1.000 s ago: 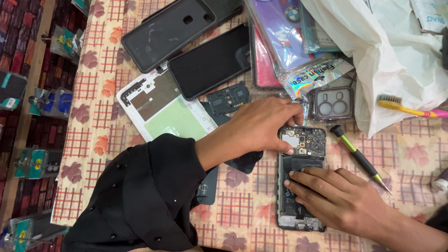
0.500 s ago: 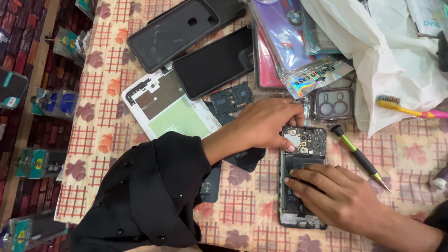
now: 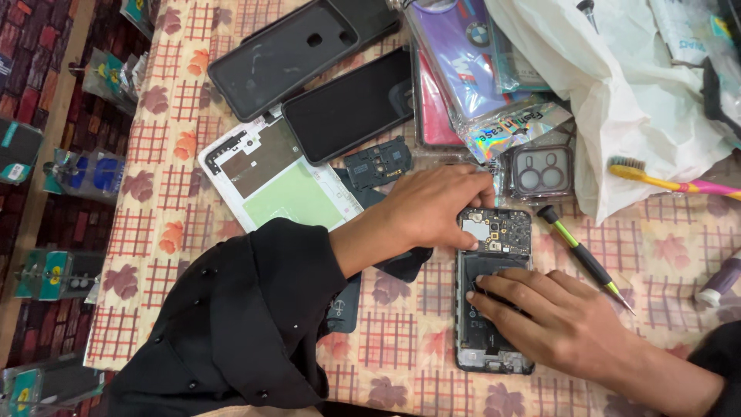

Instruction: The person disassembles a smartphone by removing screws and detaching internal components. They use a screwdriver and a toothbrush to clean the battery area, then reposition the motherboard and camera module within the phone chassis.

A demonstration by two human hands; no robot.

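The opened phone (image 3: 494,289) lay flat on the checked tablecloth (image 3: 401,340), light, stiff and fragile at its bare circuit board, best held by its edges. The left hand (image 3: 432,208) pinched its top corner with curled fingers; the right hand (image 3: 559,320) pressed spread fingers flat on its lower half, gripping nothing.

opened phone (image 3: 494,289) | back off, circuit board exposed | flat on tablecloth
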